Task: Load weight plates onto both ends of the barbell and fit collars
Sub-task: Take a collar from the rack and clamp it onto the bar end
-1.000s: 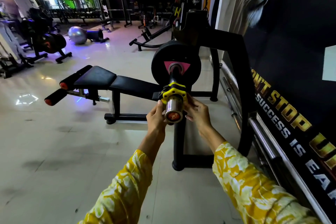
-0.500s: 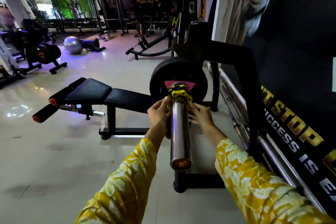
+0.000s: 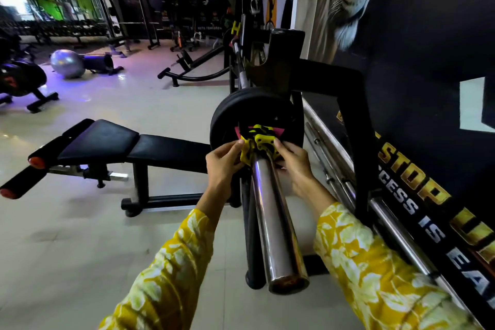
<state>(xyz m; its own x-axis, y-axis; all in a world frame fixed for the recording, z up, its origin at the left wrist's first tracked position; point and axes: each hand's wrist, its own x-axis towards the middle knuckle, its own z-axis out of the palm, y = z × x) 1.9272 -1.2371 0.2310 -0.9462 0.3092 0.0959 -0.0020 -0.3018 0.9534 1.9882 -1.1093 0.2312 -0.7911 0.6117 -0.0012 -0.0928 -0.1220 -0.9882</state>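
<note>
The barbell [image 3: 276,222] was carried on the black rack [image 3: 351,115], which was set on the pale tiled floor [image 3: 80,249]. A weight plate [image 3: 241,107] and a yellow collar [image 3: 261,139] were borne on its sleeve; a padded bench [image 3: 166,149] was placed alongside.

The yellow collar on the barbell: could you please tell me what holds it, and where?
The yellow collar is held from both sides: the left hand grips its left side, the right hand its right side.
</note>
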